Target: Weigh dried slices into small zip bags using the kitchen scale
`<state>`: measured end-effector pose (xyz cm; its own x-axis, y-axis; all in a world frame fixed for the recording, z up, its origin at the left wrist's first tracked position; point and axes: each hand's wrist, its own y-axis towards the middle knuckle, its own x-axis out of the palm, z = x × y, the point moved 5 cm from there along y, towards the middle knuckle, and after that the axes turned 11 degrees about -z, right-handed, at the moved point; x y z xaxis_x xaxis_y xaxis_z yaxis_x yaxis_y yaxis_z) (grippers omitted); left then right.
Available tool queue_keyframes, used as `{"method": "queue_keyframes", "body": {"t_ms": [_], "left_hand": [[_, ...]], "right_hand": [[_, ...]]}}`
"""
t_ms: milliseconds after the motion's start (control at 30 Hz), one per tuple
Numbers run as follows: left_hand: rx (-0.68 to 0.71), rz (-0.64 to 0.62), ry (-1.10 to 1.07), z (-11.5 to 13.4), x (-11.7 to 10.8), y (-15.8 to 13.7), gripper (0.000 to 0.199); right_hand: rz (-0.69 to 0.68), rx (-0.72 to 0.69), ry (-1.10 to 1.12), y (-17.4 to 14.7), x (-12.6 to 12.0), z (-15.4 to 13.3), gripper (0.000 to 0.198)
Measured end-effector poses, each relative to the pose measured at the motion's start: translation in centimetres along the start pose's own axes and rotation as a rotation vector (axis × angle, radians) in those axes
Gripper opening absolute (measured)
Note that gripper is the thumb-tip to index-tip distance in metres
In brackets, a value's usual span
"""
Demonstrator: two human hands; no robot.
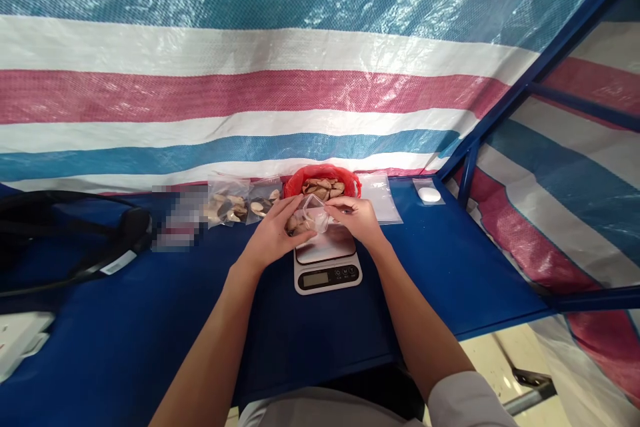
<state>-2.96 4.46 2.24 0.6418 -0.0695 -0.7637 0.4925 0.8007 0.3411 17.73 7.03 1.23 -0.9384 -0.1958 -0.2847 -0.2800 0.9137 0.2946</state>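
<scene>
My left hand curls around the side of a small clear plastic bag with some brown pieces in it. With thumb and fingers pinched, my right hand grips the bag's upper right edge. The bag is over the steel plate of a white digital kitchen scale; whether it touches the plate I cannot tell. The scale's display shows no figures I can read. Just behind, a red plastic bag stands open, holding brown, flat pieces that look like dried mushroom slices.
Filled clear bags lie left of the red bag, flat clear bags right of it. Further right is a white oval object on clear plastic. Black straps and a white box occupy the blue table's left. Striped sheeting hangs behind.
</scene>
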Motion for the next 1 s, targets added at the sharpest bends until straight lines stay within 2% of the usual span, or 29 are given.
{"method": "queue_keyframes", "body": {"t_ms": [133,233,333,467,600,800,1000], "left_hand": [[0.044,0.036,0.064,-0.5,0.8,-0.1,0.074],[0.07,0.091,0.088,-0.6,1.0,-0.1,0.07],[0.068,0.129,0.1,-0.8,1.2,-0.1,0.068],[0.054,0.154,0.109,-0.9,1.3,0.0,0.067],[0.044,0.164,0.104,-1.0,1.5,0.0,0.065],[0.066,0.181,0.077,-1.2,1.7,0.2,0.065],[-0.008,0.15,0.028,-1.3,1.6,0.2,0.063]], "right_hand": [[0.068,-0.028,-0.001,0.0,-0.6,-0.4,0.022],[0.091,-0.08,-0.033,0.1,-0.7,-1.8,0.022],[0.023,-0.117,-0.142,0.4,0.2,-3.5,0.017],[-0.115,-0.057,-0.37,1.4,1.8,-4.7,0.014],[-0.181,-0.021,-0.494,2.4,2.7,-5.0,0.011],[-0.213,-0.012,-0.482,2.9,2.8,-4.6,0.008],[-0.222,-0.072,-0.421,2.9,2.9,-4.3,0.016]]}}
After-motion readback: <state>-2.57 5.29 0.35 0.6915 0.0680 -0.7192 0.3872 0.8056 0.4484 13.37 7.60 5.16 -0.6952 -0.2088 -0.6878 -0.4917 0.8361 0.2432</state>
